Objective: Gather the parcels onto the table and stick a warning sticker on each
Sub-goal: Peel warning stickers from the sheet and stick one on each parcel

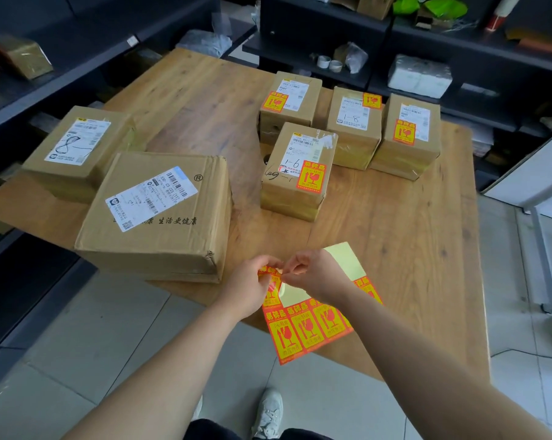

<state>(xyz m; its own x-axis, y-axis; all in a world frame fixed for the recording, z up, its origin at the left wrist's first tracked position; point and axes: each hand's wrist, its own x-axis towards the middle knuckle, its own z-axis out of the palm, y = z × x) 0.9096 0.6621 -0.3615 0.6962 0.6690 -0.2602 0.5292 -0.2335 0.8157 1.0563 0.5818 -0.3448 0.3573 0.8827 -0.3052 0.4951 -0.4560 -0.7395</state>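
Several cardboard parcels stand on the wooden table (395, 236). The small ones at the back right (354, 128) and the one marked 1-6 (297, 173) each carry a red and yellow warning sticker. The large parcel (160, 214) and the one behind it at the left (74, 147) show only white shipping labels. A sheet of warning stickers (306, 328) hangs over the table's near edge. My left hand (252, 287) pinches the sheet's upper left part. My right hand (312, 271) pinches a sticker corner right beside it.
Dark shelves run along the left wall and the back, holding wrapped packages, tape rolls and green bags. A white cabinet stands at the right. The floor is grey tile, with my shoe (268, 414) just below the table's near edge.
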